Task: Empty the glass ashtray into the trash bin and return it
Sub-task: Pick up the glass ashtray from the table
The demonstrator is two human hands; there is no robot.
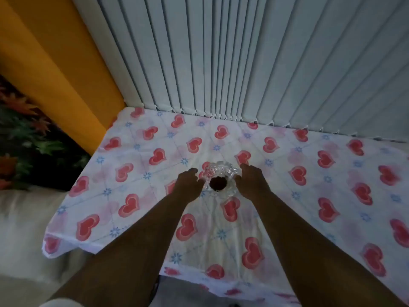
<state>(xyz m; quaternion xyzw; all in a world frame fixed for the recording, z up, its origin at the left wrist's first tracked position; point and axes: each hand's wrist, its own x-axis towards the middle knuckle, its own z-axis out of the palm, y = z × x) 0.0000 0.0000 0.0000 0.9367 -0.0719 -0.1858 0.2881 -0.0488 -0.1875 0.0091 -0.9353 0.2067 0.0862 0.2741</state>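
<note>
A clear cut-glass ashtray [219, 173] with a dark clump in its bowl sits on the table near the middle of the view. My left hand [188, 183] is at its left side with curled fingers touching the rim. On the opposite side my right hand [251, 179] touches the ashtray's right rim. Both hands flank the ashtray, which still rests on the cloth. No trash bin is in view.
The table wears a white cloth with red hearts [309, 196]. Grey vertical blinds [243, 63] hang behind it. An orange curtain [55, 69] and a floral-patterned surface [26, 140] are to the left. A pale cushion [22, 218] lies at lower left.
</note>
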